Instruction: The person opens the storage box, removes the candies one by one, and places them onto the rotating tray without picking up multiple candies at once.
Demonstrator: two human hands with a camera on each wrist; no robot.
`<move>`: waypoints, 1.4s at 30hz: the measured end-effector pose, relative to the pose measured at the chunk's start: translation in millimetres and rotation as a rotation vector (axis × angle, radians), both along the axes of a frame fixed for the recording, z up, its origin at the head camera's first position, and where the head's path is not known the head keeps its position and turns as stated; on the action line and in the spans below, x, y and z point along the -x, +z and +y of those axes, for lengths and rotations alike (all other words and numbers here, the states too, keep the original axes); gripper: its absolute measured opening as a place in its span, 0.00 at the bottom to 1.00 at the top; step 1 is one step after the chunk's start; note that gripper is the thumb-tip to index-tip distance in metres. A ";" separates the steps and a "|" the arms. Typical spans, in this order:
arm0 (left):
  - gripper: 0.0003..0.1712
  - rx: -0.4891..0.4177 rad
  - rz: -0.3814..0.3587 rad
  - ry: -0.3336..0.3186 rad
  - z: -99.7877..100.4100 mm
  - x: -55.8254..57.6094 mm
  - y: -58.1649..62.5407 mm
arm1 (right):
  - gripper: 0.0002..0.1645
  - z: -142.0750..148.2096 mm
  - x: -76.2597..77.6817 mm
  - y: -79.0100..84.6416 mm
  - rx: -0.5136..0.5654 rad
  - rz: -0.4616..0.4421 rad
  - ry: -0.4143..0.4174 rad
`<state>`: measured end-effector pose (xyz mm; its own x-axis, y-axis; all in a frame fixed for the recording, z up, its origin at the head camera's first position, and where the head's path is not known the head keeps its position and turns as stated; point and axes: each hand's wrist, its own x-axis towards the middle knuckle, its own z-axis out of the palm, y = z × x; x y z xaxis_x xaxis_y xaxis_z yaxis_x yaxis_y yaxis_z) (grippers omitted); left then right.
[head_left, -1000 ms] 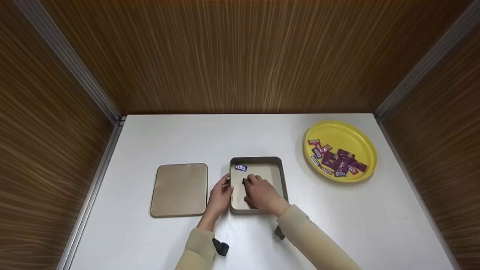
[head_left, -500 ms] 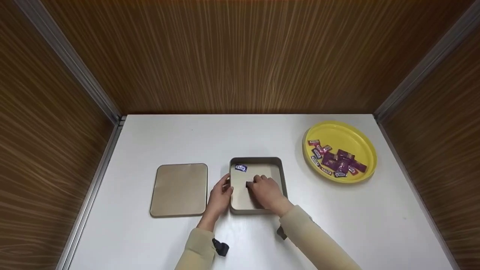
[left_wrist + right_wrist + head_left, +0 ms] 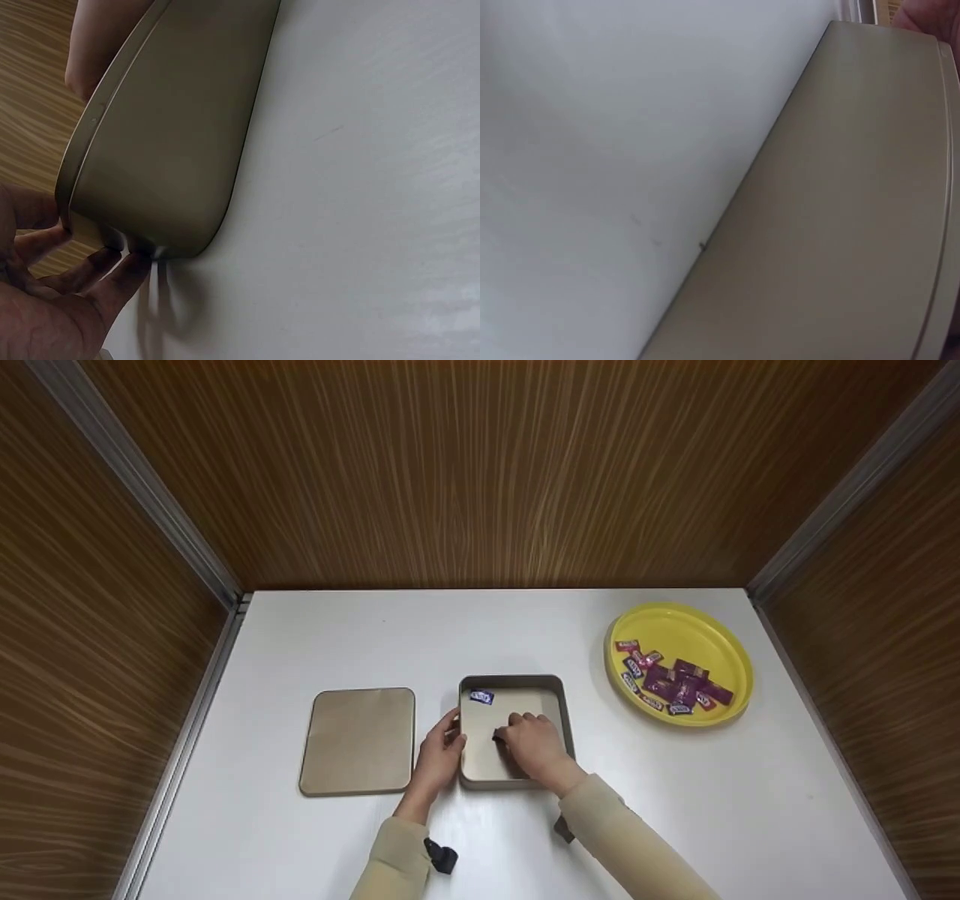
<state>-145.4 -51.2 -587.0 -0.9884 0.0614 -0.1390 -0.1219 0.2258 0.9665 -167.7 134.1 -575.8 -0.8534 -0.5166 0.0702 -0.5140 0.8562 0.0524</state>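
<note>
A shallow square metal tin [image 3: 568, 727] stands uncovered on the table. My left hand [image 3: 437, 757] holds it by the left wall; in the left wrist view the fingers [image 3: 112, 281] meet its outer side near a corner. Inside the tin, my right hand [image 3: 534, 744] pinches a small dark piece [image 3: 499, 735], probably a wrapped candy, mostly hidden by the fingers. A blue-and-white wrapped candy [image 3: 481, 697] lies flat in the tin's far left corner. The right wrist view shows mainly the tin's outer wall [image 3: 840, 187], with the right fingers out of sight.
To the left lies a flat square lid [image 3: 358, 742] of the same metal colour. A round yellow tray [image 3: 679, 634] at the far right bears several purple, red and blue wrapped candies [image 3: 686, 690]. Wood-patterned panels [image 3: 480, 472] enclose the white table [image 3: 337, 637] at the back and sides.
My right hand has shifted slightly right inside the tin with the dark piece in its fingers, then nearly stopped. My left hand, the tin and the blue candy have stayed in place.
</note>
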 end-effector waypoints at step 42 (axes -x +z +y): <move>0.29 0.016 -0.030 -0.002 0.6 1.0 0.3 | 0.12 39.6 -9.8 29.6 0.395 -0.040 -0.015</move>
